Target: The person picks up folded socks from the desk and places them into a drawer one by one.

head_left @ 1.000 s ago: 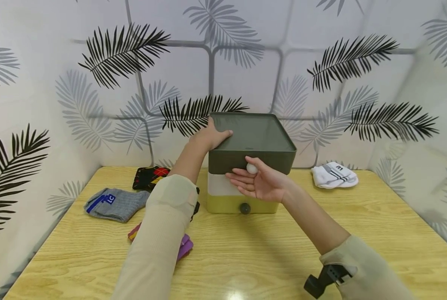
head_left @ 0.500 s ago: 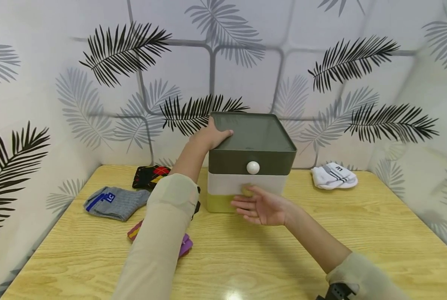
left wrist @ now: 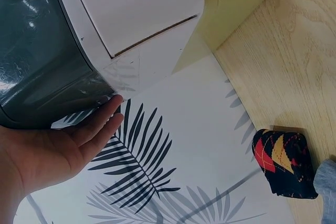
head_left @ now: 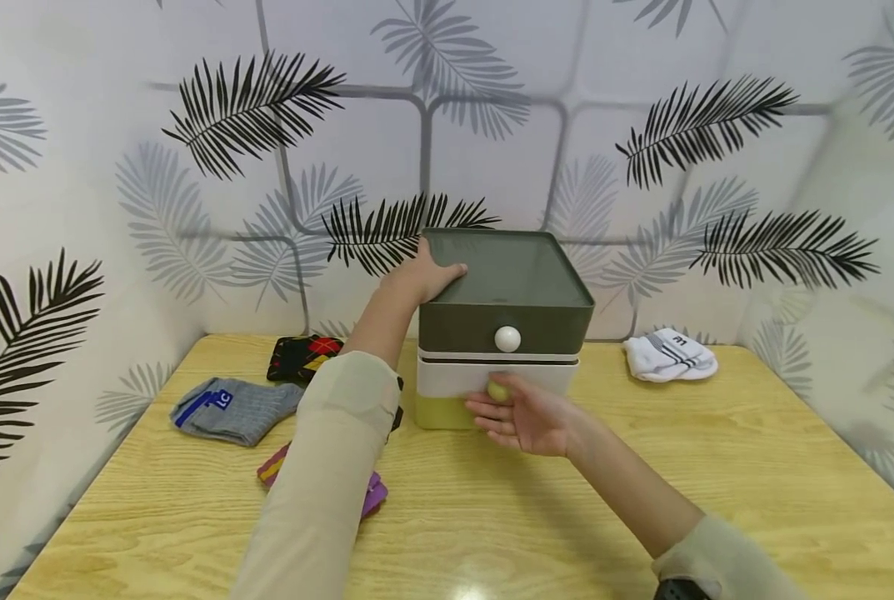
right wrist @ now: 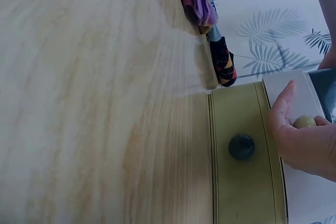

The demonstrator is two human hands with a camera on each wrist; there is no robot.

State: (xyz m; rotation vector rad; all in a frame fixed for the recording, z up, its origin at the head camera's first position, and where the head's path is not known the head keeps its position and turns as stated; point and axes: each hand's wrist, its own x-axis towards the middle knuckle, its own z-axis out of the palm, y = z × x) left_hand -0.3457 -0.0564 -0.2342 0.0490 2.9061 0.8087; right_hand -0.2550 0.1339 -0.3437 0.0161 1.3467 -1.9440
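Note:
A small three-tier drawer box (head_left: 510,267) stands at the back of the table. Its dark green top drawer carries a white knob (head_left: 507,338). The white middle drawer (head_left: 450,379) sits slightly pulled out, with a dark gap along its upper edge. My right hand (head_left: 525,418) pinches that drawer's yellow-green knob (head_left: 497,390) between thumb and fingers. A dark knob (right wrist: 241,147) on the yellow bottom drawer shows in the right wrist view. My left hand (head_left: 419,277) steadies the box's upper left edge, thumb on the top and straight fingers against the side.
Left of the box lie folded grey socks (head_left: 232,410), black argyle socks (head_left: 300,358) and purple socks (head_left: 373,496), the last partly behind my left sleeve. White striped socks (head_left: 671,354) lie on the wooden table (head_left: 566,533) at the right. A leaf-patterned backdrop rises behind.
My right hand has left the top drawer's white knob, moved down to the middle drawer's knob and drawn that drawer out a little. My left hand stays on the box.

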